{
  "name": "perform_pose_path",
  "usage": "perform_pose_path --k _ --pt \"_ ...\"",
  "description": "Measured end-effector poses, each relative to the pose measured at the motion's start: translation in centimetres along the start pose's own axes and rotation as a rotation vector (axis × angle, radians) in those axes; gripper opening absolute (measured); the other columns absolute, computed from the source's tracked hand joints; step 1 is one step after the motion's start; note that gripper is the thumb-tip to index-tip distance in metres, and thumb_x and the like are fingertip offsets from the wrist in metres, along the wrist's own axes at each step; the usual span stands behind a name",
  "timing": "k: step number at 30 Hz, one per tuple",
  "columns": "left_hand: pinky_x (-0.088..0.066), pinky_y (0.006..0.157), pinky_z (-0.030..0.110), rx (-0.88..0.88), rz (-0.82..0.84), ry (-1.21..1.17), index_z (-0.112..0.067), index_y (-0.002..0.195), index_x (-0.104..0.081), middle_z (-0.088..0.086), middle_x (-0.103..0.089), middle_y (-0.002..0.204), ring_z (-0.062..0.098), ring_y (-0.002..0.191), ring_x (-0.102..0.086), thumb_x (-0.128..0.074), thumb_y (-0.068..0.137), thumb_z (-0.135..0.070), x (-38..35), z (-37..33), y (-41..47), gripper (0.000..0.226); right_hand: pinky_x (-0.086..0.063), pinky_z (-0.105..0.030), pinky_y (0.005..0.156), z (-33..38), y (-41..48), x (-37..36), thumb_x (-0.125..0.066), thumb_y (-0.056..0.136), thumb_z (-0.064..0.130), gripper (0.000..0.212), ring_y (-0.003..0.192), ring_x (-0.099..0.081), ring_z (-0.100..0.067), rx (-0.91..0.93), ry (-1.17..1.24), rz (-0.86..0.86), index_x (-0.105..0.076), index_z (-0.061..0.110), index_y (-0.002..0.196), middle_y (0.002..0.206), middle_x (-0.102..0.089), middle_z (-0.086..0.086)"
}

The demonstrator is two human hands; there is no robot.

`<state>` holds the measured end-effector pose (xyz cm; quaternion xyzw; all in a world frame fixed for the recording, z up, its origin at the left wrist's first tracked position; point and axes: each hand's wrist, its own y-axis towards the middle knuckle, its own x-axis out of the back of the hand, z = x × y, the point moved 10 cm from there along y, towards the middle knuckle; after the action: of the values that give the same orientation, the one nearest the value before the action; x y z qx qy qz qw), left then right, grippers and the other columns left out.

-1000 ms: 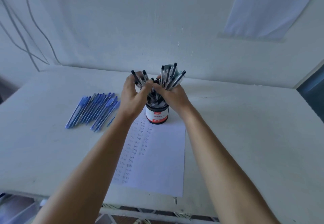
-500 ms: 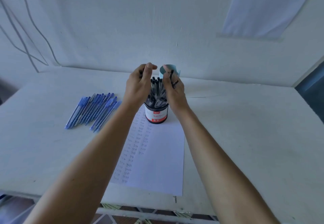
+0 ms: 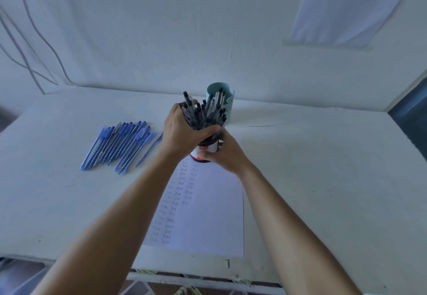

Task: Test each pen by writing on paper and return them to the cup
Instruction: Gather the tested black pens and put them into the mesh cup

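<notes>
Two hands clamped on one cup [image 3: 205, 148] of black pens [image 3: 201, 114].
The left hand [image 3: 182, 133] wraps the whole bundle just above the rim, seemingly to gather it upright, while the right hand [image 3: 226, 156] grips the cup's side to steady it at the top edge of the paper [image 3: 208, 213], which carries rows of "test". Blue pens [image 3: 122, 144] lie side by side to the left, and a teal cup [image 3: 228, 96] stands just behind.
</notes>
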<state>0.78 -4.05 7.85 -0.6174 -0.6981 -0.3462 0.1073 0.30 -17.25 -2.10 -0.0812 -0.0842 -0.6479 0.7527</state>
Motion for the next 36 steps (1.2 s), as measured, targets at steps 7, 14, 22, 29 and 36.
perform_pose_path --k 7,14,22,29,36 --pt "-0.035 0.107 0.019 -0.012 0.049 -0.199 -0.028 0.154 -0.020 -0.011 -0.038 0.147 0.000 0.130 -0.041 -0.091 0.054 -0.054 -1.0 0.7 0.0 0.125 -0.060 -0.035 0.084 -0.5 0.4 0.2 -0.090 0.065 0.022 0.057 0.100 -0.069 -0.013 0.001 0.027 -0.015 -0.059 0.029 0.112 0.108 -0.070 0.010" --pt "-0.034 0.107 0.040 -0.054 -0.207 -0.168 -0.015 0.147 -0.024 -0.001 -0.029 0.137 0.020 0.129 -0.038 -0.069 0.055 -0.075 0.6 -0.8 -0.8 0.118 -0.059 -0.032 0.084 -0.3 0.5 0.5 -0.090 0.065 0.022 0.059 0.099 -0.068 -0.013 0.000 0.007 -0.027 -0.058 0.028 0.114 0.108 -0.069 0.004" --pt "-0.046 0.095 0.039 -0.264 -0.259 0.032 -0.012 0.117 -0.067 -0.002 -0.074 0.107 0.024 0.107 -0.065 -0.044 0.102 -0.027 2.0 -2.9 0.3 0.031 -0.059 -0.033 0.086 -0.3 0.8 0.3 -0.093 0.062 0.021 0.069 0.100 -0.068 -0.013 0.007 0.025 -0.023 -0.058 0.026 0.122 0.113 -0.068 0.008" --pt "-0.005 0.119 0.055 0.004 0.130 0.526 -0.024 0.148 -0.042 -0.004 -0.011 0.167 0.024 0.151 -0.010 -0.023 0.103 -0.050 -0.2 -0.6 1.5 0.056 -0.058 -0.028 0.086 -0.3 0.9 0.4 -0.094 0.060 0.020 0.073 0.100 -0.067 -0.008 -0.002 0.015 -0.034 -0.057 0.024 0.123 0.113 -0.068 0.011" --pt "-0.001 0.123 0.048 -0.496 0.163 0.246 -0.025 0.159 -0.021 -0.001 -0.019 0.166 0.021 0.155 0.000 -0.060 0.076 -0.074 0.2 -4.9 1.2 0.104 -0.052 -0.015 0.073 -0.6 0.8 0.4 -0.093 0.065 0.009 0.065 0.091 -0.065 0.005 -0.021 0.013 -0.032 -0.055 0.026 0.115 0.108 -0.066 0.012"
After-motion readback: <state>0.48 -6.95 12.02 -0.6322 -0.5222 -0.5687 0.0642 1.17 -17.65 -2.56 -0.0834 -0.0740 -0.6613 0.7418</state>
